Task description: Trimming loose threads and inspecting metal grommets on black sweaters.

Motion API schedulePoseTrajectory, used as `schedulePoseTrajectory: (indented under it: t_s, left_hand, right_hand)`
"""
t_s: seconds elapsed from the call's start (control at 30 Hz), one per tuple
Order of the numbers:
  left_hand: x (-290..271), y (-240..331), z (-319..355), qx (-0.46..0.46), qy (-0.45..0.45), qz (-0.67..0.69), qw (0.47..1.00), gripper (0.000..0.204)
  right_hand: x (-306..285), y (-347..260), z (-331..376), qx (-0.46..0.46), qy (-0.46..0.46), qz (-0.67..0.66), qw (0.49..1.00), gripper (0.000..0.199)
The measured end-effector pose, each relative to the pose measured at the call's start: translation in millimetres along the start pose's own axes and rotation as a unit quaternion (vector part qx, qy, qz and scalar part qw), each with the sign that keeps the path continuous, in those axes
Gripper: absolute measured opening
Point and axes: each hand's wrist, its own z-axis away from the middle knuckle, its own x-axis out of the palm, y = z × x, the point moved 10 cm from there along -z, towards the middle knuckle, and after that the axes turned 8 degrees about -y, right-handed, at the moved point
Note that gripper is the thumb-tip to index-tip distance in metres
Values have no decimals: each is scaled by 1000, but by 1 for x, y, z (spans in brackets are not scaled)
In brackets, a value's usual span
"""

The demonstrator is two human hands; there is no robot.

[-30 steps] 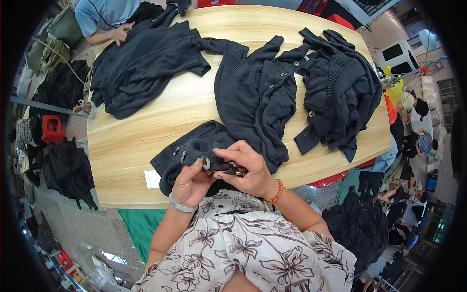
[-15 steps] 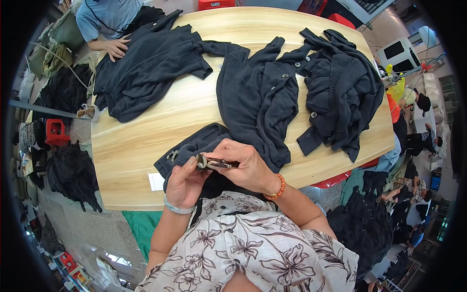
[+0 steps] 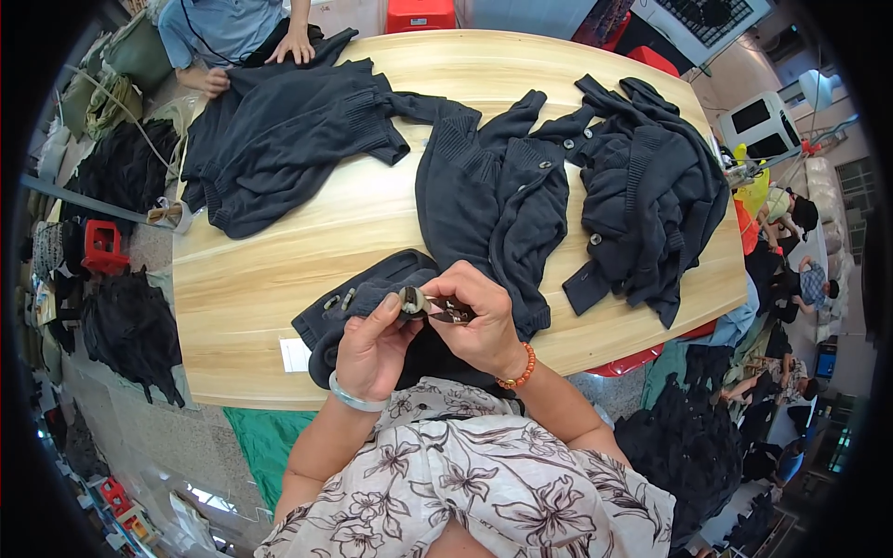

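Holding a dark knitted cardigan (image 3: 372, 302) at the near edge of the surface, both hands work at one spot of it. Left hand (image 3: 372, 349) is closed: thumb and fingers pinch a small round pale button (image 3: 411, 299) raised off the knit. Right hand (image 3: 479, 321) is closed too, fingertips gripping a small dark tool (image 3: 454, 314) just beside the button; too small to tell whether it is snips or something else. The cardigan lies bunched under the hands, partly over the edge toward the person's lap.

Progress, as a judgement: this garment looks mid-way, the button being in hand and other fastenings showing along its edge (image 3: 339, 299). Three more dark knitted garments lie spread out: one at centre (image 3: 493, 200), one heaped at right (image 3: 651, 195), one at far left (image 3: 279, 139). Whether those are finished or waiting cannot be told.

Surface: a long oval table top of pale wood grain (image 3: 279, 279), with a small white slip of paper (image 3: 295, 354) near the edge.

Room: a second person in a blue shirt (image 3: 223, 28) at the far left corner, hands (image 3: 296, 46) on the far-left garment. Dark clothing piled on the floor at left (image 3: 130, 325) and lower right (image 3: 688, 446). Red plastic stools (image 3: 423, 14) beyond the far edge, a red crate (image 3: 100, 246) at left, more people seated at far right (image 3: 791, 242).
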Motion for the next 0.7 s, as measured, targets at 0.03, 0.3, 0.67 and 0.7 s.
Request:
schedulePoseTrajectory:
  t_s: [0.03, 0.3, 0.67, 0.7]
  left_hand:
    - [0, -1, -1, 1, -1, 3, 1000, 13]
    - [1, -11, -2, -31, -29, 13, 999, 14]
    - [-5, -25, -2, -48, -111, 111, 986, 26]
    - [-4, -26, -2, -51, -121, 120, 984, 28]
  right_hand:
    - [0, 0, 1, 0, -2, 2, 1000, 16]
    - [-1, 5, 3, 37, -33, 3, 999, 16]
    - [-4, -4, 7, 62, -138, 41, 988, 42]
    - [-4, -2, 9, 52, -152, 64, 985, 42]
